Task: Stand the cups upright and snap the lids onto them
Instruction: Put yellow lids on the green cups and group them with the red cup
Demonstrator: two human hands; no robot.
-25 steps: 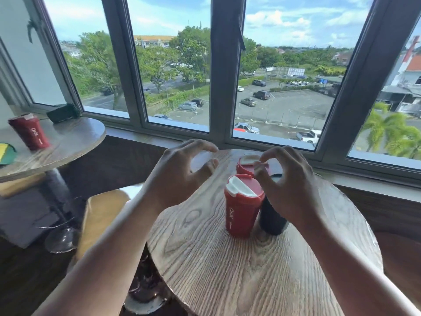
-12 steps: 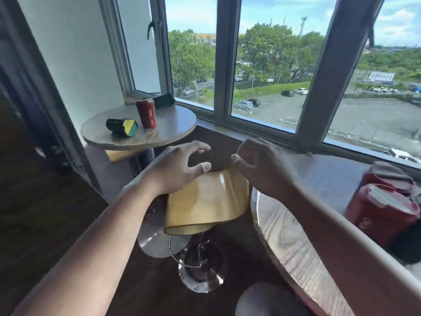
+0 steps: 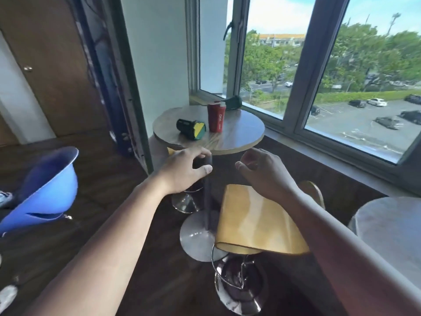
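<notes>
Round wooden side table (image 3: 241, 133): red plastic cup (image 3: 215, 118) upright, dark green cup with yellow-green lid (image 3: 191, 129) on its side | left hand (image 3: 184, 172), right hand (image 3: 264, 172): both loosely curled, empty, short of that table

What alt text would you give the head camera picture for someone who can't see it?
Two empty hands, left and right, reach toward a small round table by a window, where a red cup stands upright with its lid on and a green cup lies on its side. Another green cup lies tipped at the sill behind, and a yellow stool stands below the hands.
</notes>
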